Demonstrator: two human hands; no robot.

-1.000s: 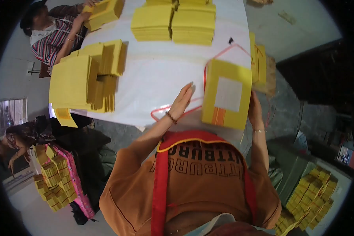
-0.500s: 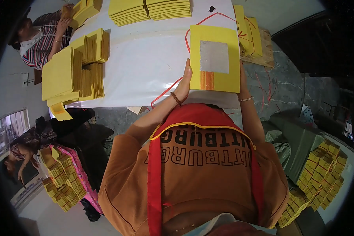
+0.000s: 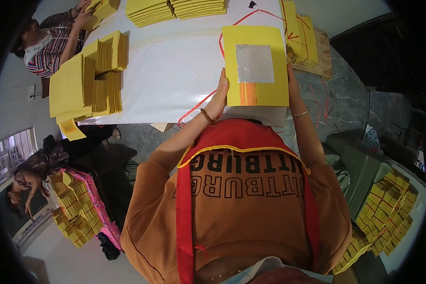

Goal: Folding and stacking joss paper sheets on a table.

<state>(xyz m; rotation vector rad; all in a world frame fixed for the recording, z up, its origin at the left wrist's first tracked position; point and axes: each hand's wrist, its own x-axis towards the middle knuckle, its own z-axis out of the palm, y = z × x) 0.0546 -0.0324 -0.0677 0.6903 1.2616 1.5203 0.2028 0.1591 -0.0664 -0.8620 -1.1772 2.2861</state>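
Observation:
Over the right part of the table I hold a stack of yellow joss paper (image 3: 279, 71) by its two sides. Its top sheet bears a silver square and an orange striped patch below that. My left hand (image 3: 219, 94) presses the left edge, thumb pointing up. At the right edge is my right hand (image 3: 292, 87), its fingers mostly hidden by the paper. Both hands close in on the stack from opposite sides. A red string (image 3: 196, 109) lies on the table beside my left hand, and a red strand (image 3: 246, 18) runs past the stack's far side.
Yellow paper stacks (image 3: 71, 85) stand at the table's left edge, more (image 3: 175, 10) at the back. A tied yellow bundle (image 3: 307, 40) rests on a wooden board at right. A person in a striped top (image 3: 52, 40) handles paper at far left. Piled bundles (image 3: 383, 217) stand behind right.
The stack stays between my hands and has tilted slightly, its silver square catching more light. The whole view has shifted a little. At far left, the other person's hands have moved up.

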